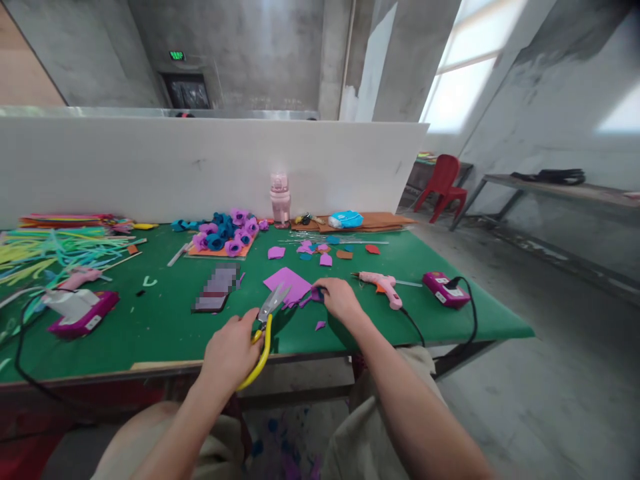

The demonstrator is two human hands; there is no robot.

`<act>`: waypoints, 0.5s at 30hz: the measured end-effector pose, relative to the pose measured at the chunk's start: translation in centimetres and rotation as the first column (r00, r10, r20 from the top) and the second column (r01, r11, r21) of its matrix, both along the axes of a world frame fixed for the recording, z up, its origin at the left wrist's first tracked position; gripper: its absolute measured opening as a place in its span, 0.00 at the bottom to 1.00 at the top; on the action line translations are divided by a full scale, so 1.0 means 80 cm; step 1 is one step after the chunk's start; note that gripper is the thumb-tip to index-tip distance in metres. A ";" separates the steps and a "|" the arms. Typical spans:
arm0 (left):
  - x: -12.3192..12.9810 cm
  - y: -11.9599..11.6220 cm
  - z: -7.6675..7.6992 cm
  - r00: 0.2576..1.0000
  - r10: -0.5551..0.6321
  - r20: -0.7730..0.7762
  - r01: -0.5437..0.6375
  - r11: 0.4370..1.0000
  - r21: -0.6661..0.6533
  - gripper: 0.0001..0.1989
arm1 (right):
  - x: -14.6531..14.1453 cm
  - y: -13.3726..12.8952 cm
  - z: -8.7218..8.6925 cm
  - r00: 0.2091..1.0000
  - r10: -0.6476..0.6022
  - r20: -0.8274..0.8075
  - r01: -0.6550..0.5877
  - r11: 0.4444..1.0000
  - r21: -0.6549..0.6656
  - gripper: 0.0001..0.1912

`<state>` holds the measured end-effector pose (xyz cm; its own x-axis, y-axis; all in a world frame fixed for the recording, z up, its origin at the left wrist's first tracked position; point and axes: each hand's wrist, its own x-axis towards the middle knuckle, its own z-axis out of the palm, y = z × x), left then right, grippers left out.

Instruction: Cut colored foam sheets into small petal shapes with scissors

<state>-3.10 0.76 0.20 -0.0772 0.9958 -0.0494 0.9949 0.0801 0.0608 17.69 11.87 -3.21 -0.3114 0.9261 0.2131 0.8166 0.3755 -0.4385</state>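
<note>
My left hand [233,353] is wrapped round the yellow handles of a pair of scissors [265,347], whose blades stand apart and point away from me. Just beyond the blades lies a purple sheet [286,283] with small cut strips along its near edge. My right hand [340,300] pinches a small dark purple piece [316,293] at the sheet's right side; the fingers hide part of it. A loose purple scrap [320,325] rests on the green table nearer to me.
A pink glue gun [380,283] and a magenta power strip [446,290] are at right. On the left lie a phone [216,290], another power strip [85,317] and coloured strips [60,247]. Behind are purple and blue paper flowers [233,230] and a pink bottle [281,200].
</note>
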 end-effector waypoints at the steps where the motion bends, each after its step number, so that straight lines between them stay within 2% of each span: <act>1: 0.003 0.003 -0.001 1.000 0.004 -0.017 -0.004 1.000 0.002 0.18 | 0.000 0.004 0.001 1.000 -0.028 0.007 0.028 0.999 0.027 0.21; 4: 0.005 0.009 -0.001 0.999 0.006 -0.038 -0.006 1.000 0.002 0.17 | 0.009 0.003 0.010 0.992 -0.126 -0.015 0.127 0.982 0.142 0.24; 7: -0.003 0.006 0.003 0.999 -0.002 -0.047 0.002 1.000 -0.005 0.15 | 0.031 -0.018 0.017 0.981 -0.169 -0.094 0.185 0.961 0.204 0.13; 8: -0.007 0.003 0.004 0.999 -0.003 -0.053 0.003 1.000 -0.008 0.14 | 0.038 -0.029 0.016 0.982 -0.152 -0.109 0.170 0.969 0.180 0.10; 11: -0.019 -0.005 0.006 0.998 0.007 -0.067 -0.008 1.000 -0.012 0.13 | 0.047 -0.057 0.004 0.994 -0.066 -0.089 0.075 0.992 0.097 0.11; 15: -0.026 -0.009 -0.001 0.999 0.017 -0.047 -0.017 1.000 0.003 0.14 | 0.028 -0.075 -0.020 1.000 -0.009 -0.023 0.010 0.999 0.034 0.13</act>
